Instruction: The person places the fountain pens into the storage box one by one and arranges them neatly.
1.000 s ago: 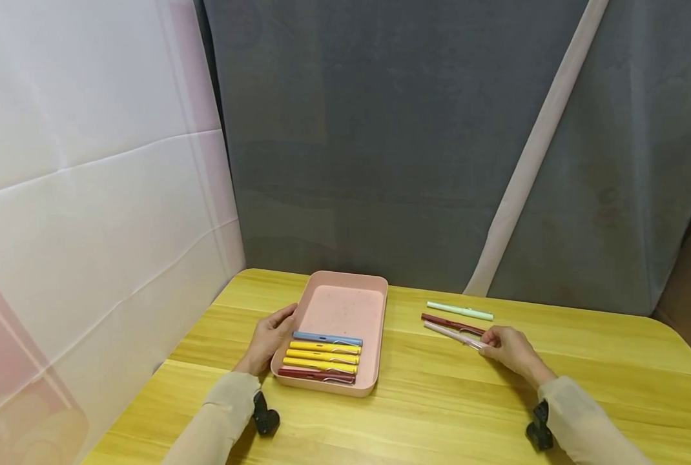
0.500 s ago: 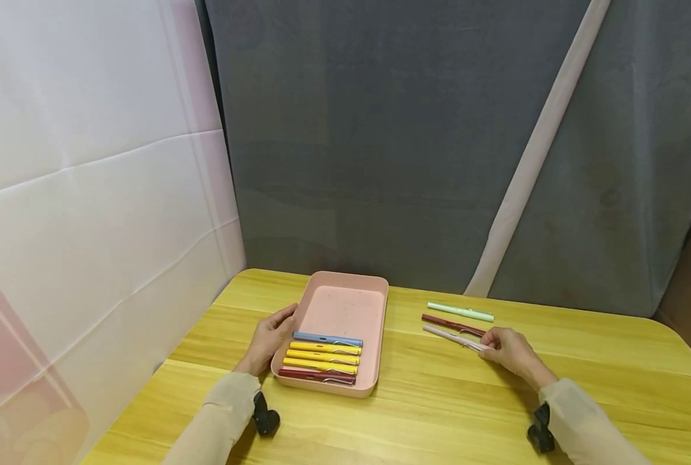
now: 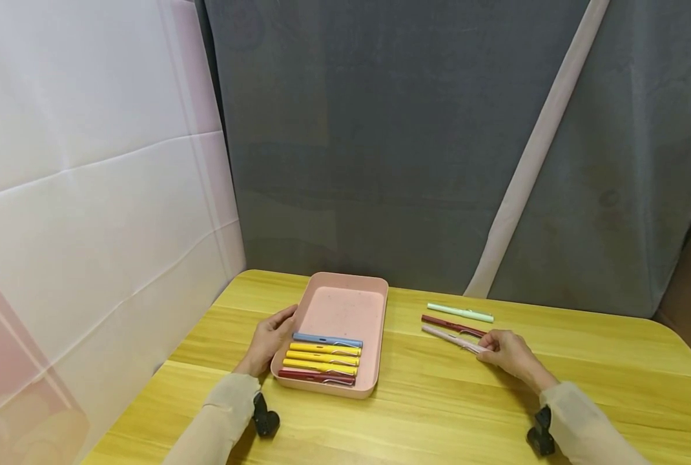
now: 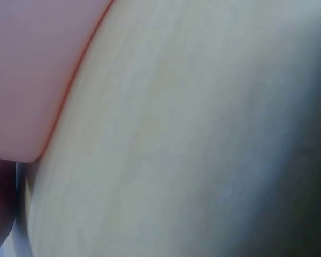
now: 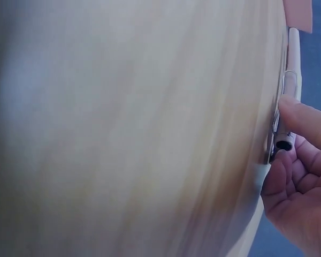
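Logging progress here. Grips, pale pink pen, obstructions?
Right grip pinches pale pink pen. Left grip at pink tray. Pen outside tray. Loose dark red pen close alongside, might snag.

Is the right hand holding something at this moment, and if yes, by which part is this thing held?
Yes, the right hand pinches the pale pink pen by its clip end.
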Available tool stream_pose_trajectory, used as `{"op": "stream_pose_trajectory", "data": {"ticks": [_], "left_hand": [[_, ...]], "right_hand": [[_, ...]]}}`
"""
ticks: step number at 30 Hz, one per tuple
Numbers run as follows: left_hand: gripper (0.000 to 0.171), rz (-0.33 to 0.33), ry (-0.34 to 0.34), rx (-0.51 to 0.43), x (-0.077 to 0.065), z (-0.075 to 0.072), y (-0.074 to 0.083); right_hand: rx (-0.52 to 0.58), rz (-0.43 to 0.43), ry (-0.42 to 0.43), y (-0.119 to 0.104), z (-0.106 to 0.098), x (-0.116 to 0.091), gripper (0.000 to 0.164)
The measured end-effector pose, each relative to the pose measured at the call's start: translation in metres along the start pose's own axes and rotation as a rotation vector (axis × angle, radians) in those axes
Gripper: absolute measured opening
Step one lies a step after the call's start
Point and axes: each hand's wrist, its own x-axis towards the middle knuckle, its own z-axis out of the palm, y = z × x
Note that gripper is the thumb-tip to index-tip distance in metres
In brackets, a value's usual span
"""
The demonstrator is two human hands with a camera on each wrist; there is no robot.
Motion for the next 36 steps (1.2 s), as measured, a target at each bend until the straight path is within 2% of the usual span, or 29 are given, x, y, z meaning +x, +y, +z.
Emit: {"op": "stream_pose_trajectory", "data": {"ticks": [5, 19, 29, 36], "left_hand": [[0.044, 0.003, -0.004, -0.006, 0.0, 0.0, 0.0], [0.045, -0.002, -0.011, 0.008, -0.001, 0.0, 0.002], [0.045, 0.0, -0.01, 0.005, -0.002, 0.0, 0.002], [0.045, 0.001, -0.017, 0.004, -0.002, 0.0, 0.002]], "right_hand": [[0.011, -0.022, 0.001, -0.003, 0.001, 0.002, 0.01], [0.093, -0.014, 0.001, -0.022, 0.002, 0.011, 0.01], [0.156, -0.053, -0.002, -0.042, 0.012, 0.021, 0.009], [0.148, -0.084, -0.007, -0.06, 0.015, 0.029, 0.011]]}}
